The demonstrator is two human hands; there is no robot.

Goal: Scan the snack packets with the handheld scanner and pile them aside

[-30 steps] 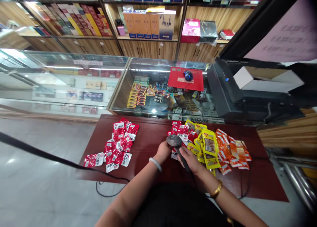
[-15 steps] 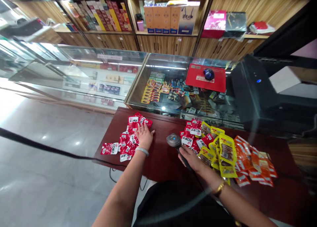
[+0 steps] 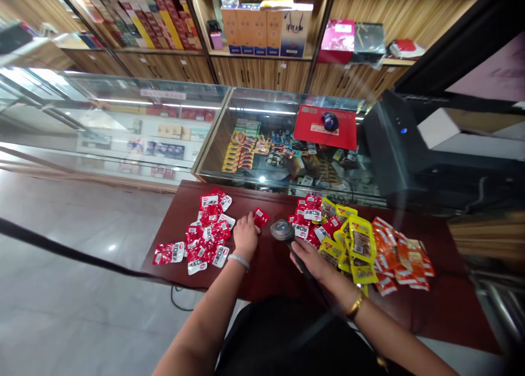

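Observation:
My right hand [image 3: 310, 261] grips the handle of a grey barcode scanner [image 3: 282, 230], whose head sits over the middle of the dark red table [image 3: 266, 269]. My left hand [image 3: 245, 236] is just left of the scanner and pinches a small red snack packet [image 3: 260, 218] at its fingertips. A loose pile of red packets [image 3: 205, 231] lies to the left of that hand. To the right of the scanner lies a mixed pile with red packets [image 3: 307, 220], yellow packets [image 3: 356, 245] and orange packets [image 3: 400, 258].
Behind the table stands a glass display counter [image 3: 213, 141] holding goods, with a red mouse pad [image 3: 311, 133] and a mouse [image 3: 330, 121] on top. A black register screen [image 3: 394, 146] stands at the right. Wooden shelves [image 3: 262, 56] line the back. A black cable [image 3: 82, 256] crosses at the left.
My left hand left the scanner, went to the left red pile, then came back right toward the scanner with one red packet. The right hand kept the scanner in place.

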